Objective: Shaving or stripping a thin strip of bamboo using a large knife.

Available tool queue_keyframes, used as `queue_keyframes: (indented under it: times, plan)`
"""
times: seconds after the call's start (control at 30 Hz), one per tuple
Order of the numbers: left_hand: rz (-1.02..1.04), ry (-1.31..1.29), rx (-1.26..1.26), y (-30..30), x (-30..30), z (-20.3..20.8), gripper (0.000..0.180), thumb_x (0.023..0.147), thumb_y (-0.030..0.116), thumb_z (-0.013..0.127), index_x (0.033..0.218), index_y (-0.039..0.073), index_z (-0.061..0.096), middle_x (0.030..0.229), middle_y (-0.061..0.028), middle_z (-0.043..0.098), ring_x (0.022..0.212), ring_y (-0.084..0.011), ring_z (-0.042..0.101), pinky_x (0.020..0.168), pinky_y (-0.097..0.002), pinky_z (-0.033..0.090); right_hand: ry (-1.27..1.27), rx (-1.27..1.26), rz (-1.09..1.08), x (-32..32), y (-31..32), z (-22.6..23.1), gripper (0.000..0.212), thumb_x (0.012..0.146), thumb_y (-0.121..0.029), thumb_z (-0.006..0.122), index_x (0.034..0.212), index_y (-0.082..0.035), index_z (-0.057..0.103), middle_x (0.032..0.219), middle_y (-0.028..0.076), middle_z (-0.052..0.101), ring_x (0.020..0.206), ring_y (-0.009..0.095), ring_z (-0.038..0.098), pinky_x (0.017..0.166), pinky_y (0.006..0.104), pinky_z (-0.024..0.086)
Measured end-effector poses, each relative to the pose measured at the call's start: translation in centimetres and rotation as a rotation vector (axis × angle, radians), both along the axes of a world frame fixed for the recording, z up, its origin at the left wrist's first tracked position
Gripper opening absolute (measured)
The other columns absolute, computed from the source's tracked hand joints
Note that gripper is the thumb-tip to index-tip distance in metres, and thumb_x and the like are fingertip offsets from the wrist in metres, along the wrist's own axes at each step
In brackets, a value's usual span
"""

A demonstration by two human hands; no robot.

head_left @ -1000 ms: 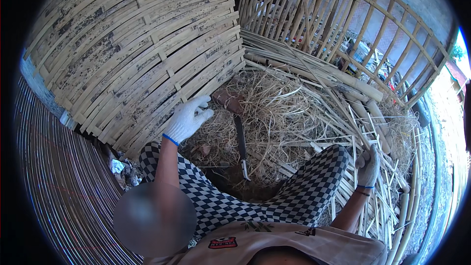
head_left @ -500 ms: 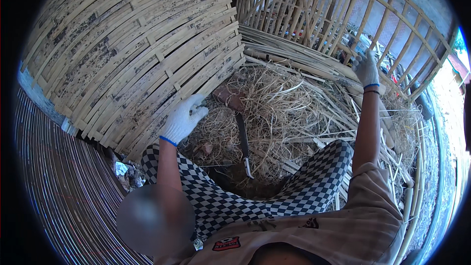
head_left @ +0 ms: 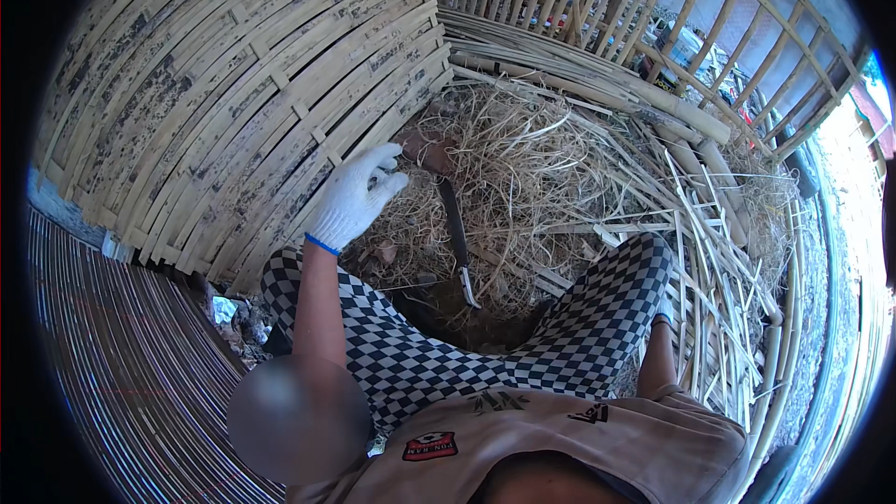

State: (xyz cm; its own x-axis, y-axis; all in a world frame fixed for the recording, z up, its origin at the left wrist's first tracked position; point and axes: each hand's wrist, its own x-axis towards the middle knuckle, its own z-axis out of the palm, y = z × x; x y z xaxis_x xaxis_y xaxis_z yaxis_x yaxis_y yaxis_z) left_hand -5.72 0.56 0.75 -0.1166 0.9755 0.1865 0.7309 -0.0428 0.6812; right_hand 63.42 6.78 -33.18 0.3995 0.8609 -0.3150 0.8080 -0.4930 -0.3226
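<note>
My left hand [head_left: 357, 198], in a white knit glove with a blue cuff, hovers beside the woven bamboo panel [head_left: 280, 112]. Its fingers are slightly bent and apart, with nothing visible in them. My right hand [head_left: 664, 308] is down beyond my right knee; only a sliver of glove at the wrist shows, and the knee hides its fingers. Between my legs lies a long, narrow, dark knife-like tool [head_left: 455, 229] with a pale metallic lower end. Its upper end rests by a reddish-brown block [head_left: 430, 155], near my left fingertips.
Curly bamboo shavings [head_left: 532, 168] heap up in front of me. Split bamboo strips [head_left: 714, 271] lie along my right side, and bamboo poles [head_left: 597, 84] lie behind the heap. A bamboo lattice fence [head_left: 616, 0] stands at the back. Ridged slatted material [head_left: 121, 345] spreads at left.
My right hand has dropped from the poles by the fence to beside my right knee. My left hand stays by the panel, slightly higher in view. The view has shifted a little.
</note>
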Motion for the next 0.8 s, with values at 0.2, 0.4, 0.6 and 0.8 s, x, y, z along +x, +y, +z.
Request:
queue_keyframes:
  times: [0.2, 0.4, 0.6, 0.8]
  plan:
    - [-0.118, -0.019, 0.039, 0.5, 1.8, 0.2, 0.047, 0.093, 0.028, 0.070, 0.133, 0.005, 0.058, 0.112, -0.0150, 0.069, 0.093, -0.0244, 0.069, 0.085, -0.0352, 0.054, 0.044, 0.134, -0.130, -0.4, -2.3, -1.9, 0.058, 0.106, -0.042, 0.029, 0.130, 0.001, 0.059, 0.136, 0.024, 0.057, 0.127, 0.041, 0.052, 0.107, 0.0460, 0.040]
    - [-0.081, 0.024, -0.008, -0.3, 1.8, 0.3, 0.049, 0.094, 0.028, 0.070, 0.134, 0.004, 0.058, 0.112, -0.0155, 0.068, 0.095, -0.0238, 0.068, 0.084, -0.0347, 0.054, 0.093, 0.381, -0.004, 1.5, -4.0, -8.4, 0.042, 0.105, -0.033, 0.037, 0.111, -0.001, 0.063, 0.111, 0.021, 0.066, 0.107, 0.037, 0.061, 0.094, 0.0427, 0.047]
    - [-0.059, 0.020, -0.038, -0.6, 1.4, 0.1, 0.049, 0.094, 0.029, 0.070, 0.134, 0.004, 0.058, 0.112, -0.0155, 0.068, 0.094, -0.0229, 0.068, 0.083, -0.0340, 0.055, -0.067, 0.424, 0.181, 2.4, -4.9, -12.8, 0.028, 0.101, -0.022, 0.043, 0.101, -0.005, 0.064, 0.095, 0.016, 0.066, 0.089, 0.031, 0.065, 0.079, 0.0405, 0.052]
    - [-0.054, 0.013, -0.043, -0.5, 1.3, -0.2, 0.049, 0.094, 0.030, 0.069, 0.135, 0.004, 0.058, 0.113, -0.0157, 0.068, 0.096, -0.0241, 0.068, 0.085, -0.0347, 0.055, -0.221, 0.347, 0.177, -0.6, -3.5, -3.6, 0.029, 0.098, -0.022, 0.050, 0.118, -0.006, 0.062, 0.125, 0.018, 0.061, 0.117, 0.034, 0.059, 0.090, 0.0424, 0.049]
